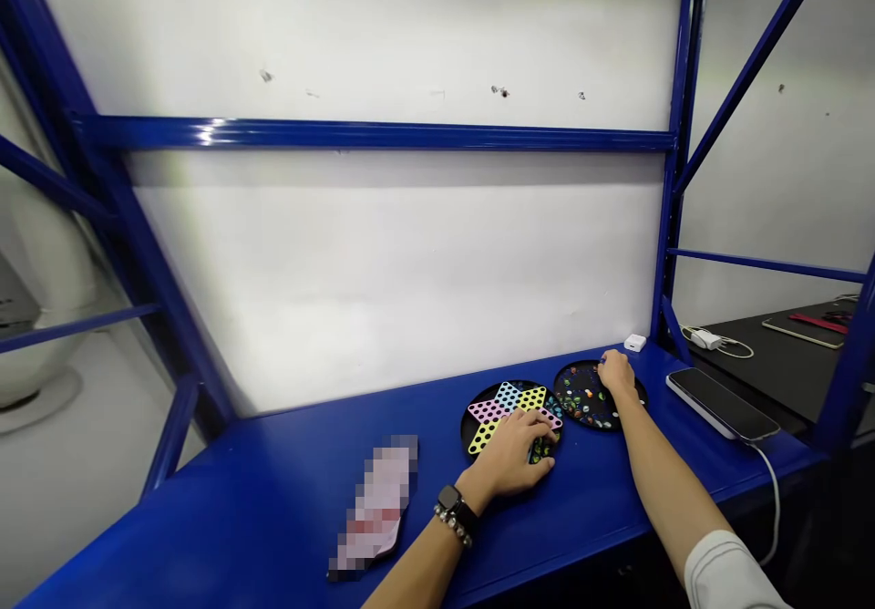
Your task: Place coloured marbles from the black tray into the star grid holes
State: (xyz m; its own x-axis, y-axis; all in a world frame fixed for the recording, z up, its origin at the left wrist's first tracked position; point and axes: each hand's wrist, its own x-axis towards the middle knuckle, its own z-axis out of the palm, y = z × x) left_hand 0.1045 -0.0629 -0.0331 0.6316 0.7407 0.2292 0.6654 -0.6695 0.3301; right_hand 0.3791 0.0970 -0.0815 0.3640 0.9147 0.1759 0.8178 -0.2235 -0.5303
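Note:
My left hand (514, 454) lies over the near right part of a star-shaped Chinese checkers board (509, 397), its thumb and fingers apart. The board has yellow, pink and blue points full of holes. It sits in a round black tray (466, 427), where glass marbles show beside the star. To the right, a second round black tray (572, 374) holds several scattered coloured marbles (589, 394). My right hand (616, 372) is at this tray's far right side with its fingers closed together. Whatever is between those fingertips is hidden.
A phone-like object blurred by mosaic (375, 509) lies left on the blue tabletop (273, 481). A black phone (728, 401) rests on a white block with a cable at right. Behind it is a small white case (635, 343). Blue metal frame bars (383, 134) surround the table.

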